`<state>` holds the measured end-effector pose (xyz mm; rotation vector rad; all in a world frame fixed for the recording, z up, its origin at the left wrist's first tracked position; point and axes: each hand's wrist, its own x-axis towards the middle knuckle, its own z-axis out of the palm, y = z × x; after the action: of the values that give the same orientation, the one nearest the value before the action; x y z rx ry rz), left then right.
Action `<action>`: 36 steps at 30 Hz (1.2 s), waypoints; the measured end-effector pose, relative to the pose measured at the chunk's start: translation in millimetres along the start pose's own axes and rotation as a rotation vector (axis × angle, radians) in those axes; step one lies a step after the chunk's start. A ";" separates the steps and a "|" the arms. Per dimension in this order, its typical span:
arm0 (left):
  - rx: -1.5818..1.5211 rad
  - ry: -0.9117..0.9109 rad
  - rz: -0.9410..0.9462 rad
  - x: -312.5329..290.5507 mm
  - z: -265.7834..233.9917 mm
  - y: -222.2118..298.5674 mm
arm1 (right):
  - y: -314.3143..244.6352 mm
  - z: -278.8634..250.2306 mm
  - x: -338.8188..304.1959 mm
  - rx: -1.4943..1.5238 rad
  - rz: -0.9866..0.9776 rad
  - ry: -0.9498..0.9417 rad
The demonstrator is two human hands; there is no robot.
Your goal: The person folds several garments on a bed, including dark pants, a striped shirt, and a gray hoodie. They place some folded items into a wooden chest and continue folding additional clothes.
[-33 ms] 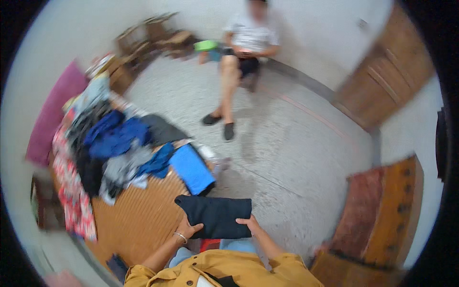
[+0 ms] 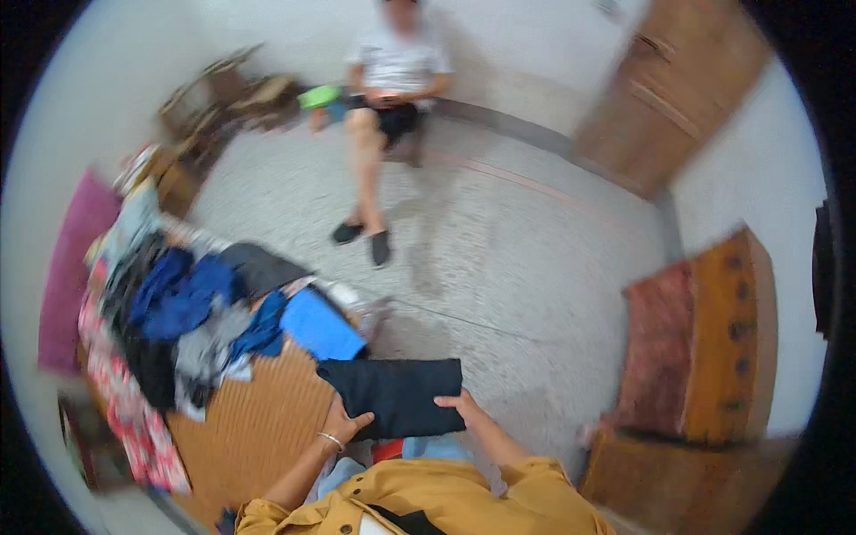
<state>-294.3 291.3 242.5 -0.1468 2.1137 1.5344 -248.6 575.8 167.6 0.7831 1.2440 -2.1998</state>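
Both my hands hold a folded black garment (image 2: 399, 392) in front of my body, a flat rectangle with its far left corner sticking out. My left hand (image 2: 347, 423), with a pale bracelet at the wrist, grips its left end, thumb on top. My right hand (image 2: 456, 410) clasps the right end in the same way, fingers hidden underneath. Just beyond it, a folded bright blue garment (image 2: 323, 326) lies at the edge of the slatted mat (image 2: 259, 426). A loose heap of clothes, with a dark blue garment (image 2: 178, 294) and a grey one (image 2: 212, 343), lies farther left.
A pink-purple cushion (image 2: 73, 276) leans at the left wall beside a red floral cloth (image 2: 125, 401). Across the floor (image 2: 499, 267) a person (image 2: 392, 76) sits against the wall near small wooden chairs (image 2: 214, 98). Wooden furniture (image 2: 727, 339) stands at the right, a brown door (image 2: 669, 98) behind.
My view has turned rightward, so the room and the clothes heap sit farther left in the picture. Both hands keep their hold on the folded black garment.
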 end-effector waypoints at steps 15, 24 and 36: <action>-0.122 -1.233 0.041 138.0 298.8 249.0 | -53.8 -165.4 -181.1 0.673 -0.795 0.764; -0.351 -1.868 -0.362 151.5 501.9 315.7 | -114.3 -217.9 -191.3 1.361 -1.130 0.760; 0.008 -1.822 -0.024 21.9 630.4 275.0 | -102.4 -237.3 -259.5 1.459 -1.441 1.472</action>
<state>-200.5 967.7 326.8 0.8790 0.5924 0.8303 -73.7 865.9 306.8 3.2847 -0.0998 -3.6553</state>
